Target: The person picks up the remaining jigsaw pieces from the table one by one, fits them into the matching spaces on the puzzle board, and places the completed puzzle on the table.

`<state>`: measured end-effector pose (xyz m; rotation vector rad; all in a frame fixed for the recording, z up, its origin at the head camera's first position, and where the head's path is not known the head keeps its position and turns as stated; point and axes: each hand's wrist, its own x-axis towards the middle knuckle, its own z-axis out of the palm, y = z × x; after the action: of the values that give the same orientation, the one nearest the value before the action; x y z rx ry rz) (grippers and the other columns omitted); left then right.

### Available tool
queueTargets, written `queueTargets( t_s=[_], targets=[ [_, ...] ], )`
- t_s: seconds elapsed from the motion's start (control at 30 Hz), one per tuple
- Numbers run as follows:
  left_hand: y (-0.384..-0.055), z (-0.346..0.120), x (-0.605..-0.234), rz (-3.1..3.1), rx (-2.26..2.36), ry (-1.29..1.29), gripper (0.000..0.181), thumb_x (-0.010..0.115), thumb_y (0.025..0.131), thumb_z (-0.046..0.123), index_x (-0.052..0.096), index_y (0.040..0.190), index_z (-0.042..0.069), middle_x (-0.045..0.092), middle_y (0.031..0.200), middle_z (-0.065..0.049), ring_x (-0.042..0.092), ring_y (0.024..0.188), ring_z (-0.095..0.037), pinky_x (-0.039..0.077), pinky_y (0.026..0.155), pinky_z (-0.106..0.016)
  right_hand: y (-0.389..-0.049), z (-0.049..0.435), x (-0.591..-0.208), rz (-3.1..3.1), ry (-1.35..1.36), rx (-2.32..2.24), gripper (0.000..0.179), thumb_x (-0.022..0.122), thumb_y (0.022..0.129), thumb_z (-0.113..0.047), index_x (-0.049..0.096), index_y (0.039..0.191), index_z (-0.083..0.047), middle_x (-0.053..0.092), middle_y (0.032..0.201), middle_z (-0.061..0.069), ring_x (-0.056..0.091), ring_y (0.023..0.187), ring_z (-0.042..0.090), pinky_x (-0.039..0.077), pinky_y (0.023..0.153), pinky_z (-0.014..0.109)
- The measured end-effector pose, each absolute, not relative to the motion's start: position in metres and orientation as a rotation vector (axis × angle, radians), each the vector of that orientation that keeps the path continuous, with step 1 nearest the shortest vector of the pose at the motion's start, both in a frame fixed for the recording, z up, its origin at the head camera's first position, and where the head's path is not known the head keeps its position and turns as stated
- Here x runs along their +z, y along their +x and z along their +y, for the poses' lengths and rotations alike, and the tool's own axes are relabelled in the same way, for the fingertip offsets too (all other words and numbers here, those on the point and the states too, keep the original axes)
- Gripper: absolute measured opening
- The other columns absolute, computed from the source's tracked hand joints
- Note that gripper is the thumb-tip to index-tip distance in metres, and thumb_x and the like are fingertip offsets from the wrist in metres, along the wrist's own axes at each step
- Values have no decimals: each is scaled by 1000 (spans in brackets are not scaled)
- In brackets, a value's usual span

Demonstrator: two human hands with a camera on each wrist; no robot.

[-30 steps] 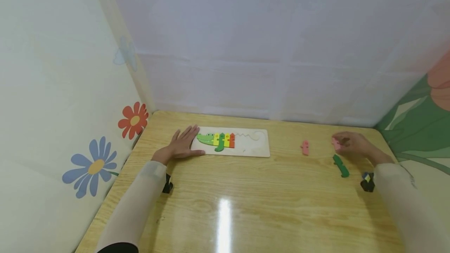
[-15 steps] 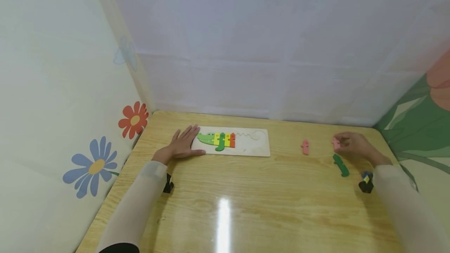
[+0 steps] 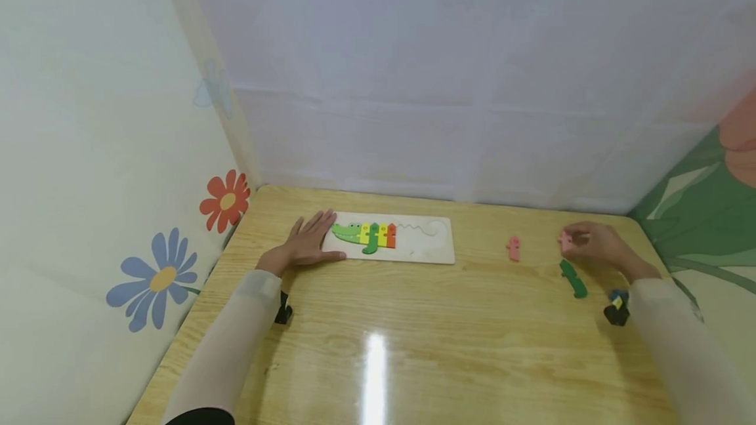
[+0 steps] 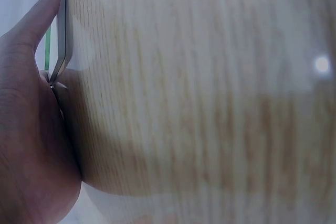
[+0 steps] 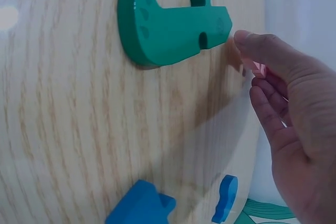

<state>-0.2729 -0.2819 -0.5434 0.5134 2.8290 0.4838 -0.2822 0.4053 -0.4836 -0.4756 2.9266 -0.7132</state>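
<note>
My left hand (image 3: 304,241) lies with fingers spread on the left end of a pale wooden puzzle board (image 3: 428,251). Its thumb runs along the near edge, also in the left wrist view. A green crocodile head (image 3: 345,233) and yellow, green and orange pieces fill the board's left part; an outlined tail recess shows on the right. Far to the right, my right hand (image 3: 596,246) pinches a small pink puzzle piece (image 3: 565,241), mostly hidden by the fingers in the right wrist view. A dark green leg-shaped piece (image 5: 168,32) lies just nearer than that hand.
Another pink piece (image 3: 514,248) lies on the wooden table (image 3: 461,333) between the board and my right hand. Two blue pieces, one angular (image 5: 139,203) and one curved (image 5: 226,199), show low in the right wrist view. A white cloth wall (image 3: 384,117) stands behind the table.
</note>
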Motion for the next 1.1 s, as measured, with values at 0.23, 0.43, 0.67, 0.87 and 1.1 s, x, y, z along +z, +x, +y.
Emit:
queueTargets(
  t_s=[0.23, 0.43, 0.67, 0.87, 1.1],
  targets=[
    [-271, -280, -539, 2808, 520, 518, 119, 61, 90, 78, 8, 171, 9, 2, 179, -13, -2, 165, -35, -8, 127, -64, -282, 404, -481, 3004, -551, -682, 57, 89, 82, -16, 68, 127, 13, 71, 122, 33, 66, 113, 55, 51, 98, 65],
    [-269, -280, -537, 2811, 507, 509, 121, 58, 89, 81, 8, 171, 8, 3, 179, -15, -1, 165, -36, -8, 126, -65, -284, 399, -479, 3011, -563, -692, 60, 91, 81, -18, 68, 128, 13, 70, 123, 33, 67, 113, 54, 50, 99, 66],
    [-271, -279, -536, 2804, 501, 504, 117, 61, 91, 76, 7, 171, 9, 2, 179, -13, -2, 165, -35, -8, 127, -64, -284, 392, -475, 2979, -547, -722, 62, 91, 82, -18, 67, 129, 13, 69, 126, 33, 68, 113, 53, 52, 100, 62],
    [-270, -279, -537, 2801, 505, 504, 118, 62, 91, 76, 8, 171, 9, 2, 179, -13, -2, 165, -35, -8, 127, -65, -282, 384, -470, 2937, -564, -801, 62, 92, 82, -15, 65, 129, 16, 67, 127, 36, 68, 114, 53, 57, 97, 54],
    [-273, -281, -539, 2806, 501, 506, 117, 61, 91, 76, 8, 172, 10, 2, 179, -12, -2, 165, -35, -6, 127, -65, -279, 375, -466, 2924, -614, -857, 56, 90, 82, -4, 64, 127, 19, 67, 125, 39, 66, 114, 55, 53, 98, 61]
  ],
)
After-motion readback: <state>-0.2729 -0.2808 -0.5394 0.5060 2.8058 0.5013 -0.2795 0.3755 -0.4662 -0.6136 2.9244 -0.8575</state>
